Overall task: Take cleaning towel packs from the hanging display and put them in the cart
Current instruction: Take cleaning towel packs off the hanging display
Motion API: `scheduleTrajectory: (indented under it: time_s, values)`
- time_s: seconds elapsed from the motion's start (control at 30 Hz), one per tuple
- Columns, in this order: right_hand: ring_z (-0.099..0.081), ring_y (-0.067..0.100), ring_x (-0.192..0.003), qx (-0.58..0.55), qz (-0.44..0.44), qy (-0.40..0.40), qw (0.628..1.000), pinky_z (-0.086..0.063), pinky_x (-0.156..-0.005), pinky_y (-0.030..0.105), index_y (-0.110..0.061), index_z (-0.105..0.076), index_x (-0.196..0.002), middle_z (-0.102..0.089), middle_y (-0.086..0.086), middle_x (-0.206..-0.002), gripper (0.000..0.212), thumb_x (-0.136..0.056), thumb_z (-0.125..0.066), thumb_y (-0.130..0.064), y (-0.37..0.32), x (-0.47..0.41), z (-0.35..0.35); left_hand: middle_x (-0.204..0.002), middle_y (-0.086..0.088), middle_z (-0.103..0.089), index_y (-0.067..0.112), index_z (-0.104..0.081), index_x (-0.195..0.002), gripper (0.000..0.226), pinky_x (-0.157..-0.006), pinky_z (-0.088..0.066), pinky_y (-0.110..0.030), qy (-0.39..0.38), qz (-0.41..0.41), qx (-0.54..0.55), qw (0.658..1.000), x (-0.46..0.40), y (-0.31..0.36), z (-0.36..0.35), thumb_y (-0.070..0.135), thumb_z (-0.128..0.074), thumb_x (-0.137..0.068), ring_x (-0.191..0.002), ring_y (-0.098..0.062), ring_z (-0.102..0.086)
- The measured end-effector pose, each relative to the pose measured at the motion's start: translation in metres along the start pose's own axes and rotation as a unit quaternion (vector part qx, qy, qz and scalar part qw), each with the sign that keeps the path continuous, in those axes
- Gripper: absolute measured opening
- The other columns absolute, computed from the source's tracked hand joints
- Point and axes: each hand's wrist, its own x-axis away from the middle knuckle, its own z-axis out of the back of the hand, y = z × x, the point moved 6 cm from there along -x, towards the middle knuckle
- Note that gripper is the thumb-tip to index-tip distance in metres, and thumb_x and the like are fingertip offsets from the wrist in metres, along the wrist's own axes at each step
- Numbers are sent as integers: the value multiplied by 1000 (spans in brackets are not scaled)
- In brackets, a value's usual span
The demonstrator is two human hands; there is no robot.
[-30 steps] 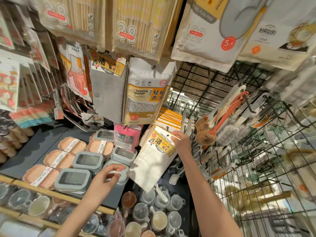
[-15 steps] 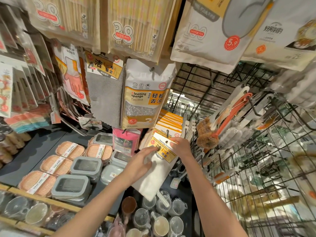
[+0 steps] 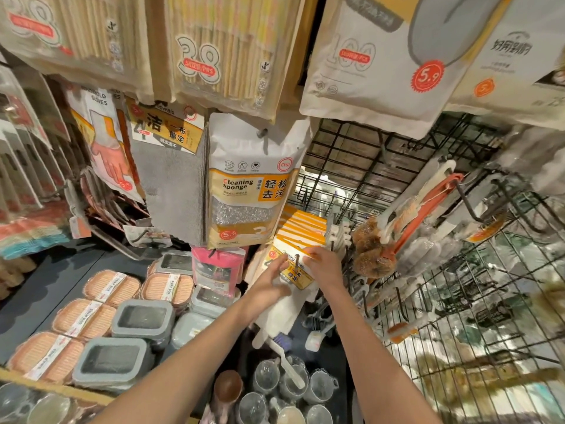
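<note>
A row of cream cleaning towel packs [image 3: 302, 228] with orange and yellow header cards hangs on a black hook at the centre. The front towel pack [image 3: 293, 276] hangs down at a slant, its white cloth reaching toward the shelf. My left hand [image 3: 270, 281] grips the pack's left side just below the header. My right hand [image 3: 324, 264] holds the header's top right corner beside the hook. A grey towel pack [image 3: 171, 179] hangs higher up on the left. No cart is in view.
A cleaning sponge bag [image 3: 247, 191] hangs just above my hands. Brushes [image 3: 376, 249] hang on a black wire grid [image 3: 458, 301] at the right. Soap boxes [image 3: 101, 304], grey lidded containers [image 3: 140, 319] and glass cups [image 3: 275, 390] fill the shelf below.
My left hand rose from above the grey containers to the front towel pack and took hold of its left side. My right hand stayed on the header.
</note>
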Motion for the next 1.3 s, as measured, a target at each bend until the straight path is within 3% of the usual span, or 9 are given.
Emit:
scheduleTrajectory:
  time_s: [0.2,0.3,0.47,0.67,0.77,0.87,0.97,1.1,1.3]
  values:
    - [-51,13,-104,-16,34,91,995,-40,-85,24,-15,-57,-109,-55,0,-112,26,-87,-60,-2,0,16,11,-153,4,-28,30,-23,-148,81,-69,-41,-6,-25,9,0,1000,-13,0,-3,-10,-53,-84,-130,0,-29]
    - [-35,13,-108,29,32,129,991,-26,-89,18,-17,-59,-98,-40,0,-110,20,-84,-65,-6,10,26,18,-154,2,-27,28,-24,-147,82,-67,-41,1,-24,3,-2,1000,-17,0,-2,-12,-55,-83,-128,-1,-30]
    - [-49,17,-111,111,47,-2,993,-22,-81,21,-24,-65,-109,-62,-4,-111,30,-81,-68,-15,19,22,5,-154,-1,-26,24,-23,-148,83,-67,-42,1,-26,-8,-4,1000,-17,7,-4,-14,-57,-82,-135,-5,-27]
    - [-33,15,-129,92,-4,-40,995,-28,-97,26,-26,-57,-124,-54,-6,-128,44,-82,-70,-21,17,21,6,-153,2,-26,23,-26,-148,82,-62,-40,2,-4,-14,23,1000,-4,8,2,-14,-56,-82,-133,-5,-25]
    - [-22,18,-138,107,-16,-66,992,-22,-108,30,-28,-50,-132,-42,-4,-143,46,-88,-62,-22,16,25,3,-150,0,-33,25,-32,-144,78,-82,-41,-6,31,-20,24,999,4,8,11,-13,-57,-81,-140,-13,-24]
    - [-22,17,-141,103,-7,-90,991,-20,-113,32,-23,-42,-140,-35,-3,-149,50,-92,-54,-14,8,32,2,-147,1,-38,26,-35,-143,75,-107,-30,-30,58,-15,23,998,20,3,16,-9,-60,-81,-137,-14,-27]
    - [-32,20,-138,70,16,-87,994,-27,-111,32,-15,-43,-138,-40,4,-146,48,-92,-54,-8,0,42,6,-140,2,-44,25,-40,-139,69,-101,-33,-24,92,-14,15,996,41,-2,21,-8,-58,-82,-130,-13,-35]
    - [-48,24,-124,21,55,-51,997,-36,-96,24,-6,-53,-126,-55,11,-128,36,-90,-55,-3,-13,64,13,-127,-7,-53,21,-51,-125,50,-75,-42,-13,148,-18,13,989,68,-6,34,-7,-54,-84,-111,-17,-49]
    - [-49,21,-122,69,143,-106,982,-38,-106,39,-14,-54,-125,-55,6,-127,33,-92,-55,-12,-43,106,-17,-110,4,-54,19,-55,-118,37,-87,-38,-23,214,-47,-93,971,124,1,60,3,-56,-85,-106,-15,-51]
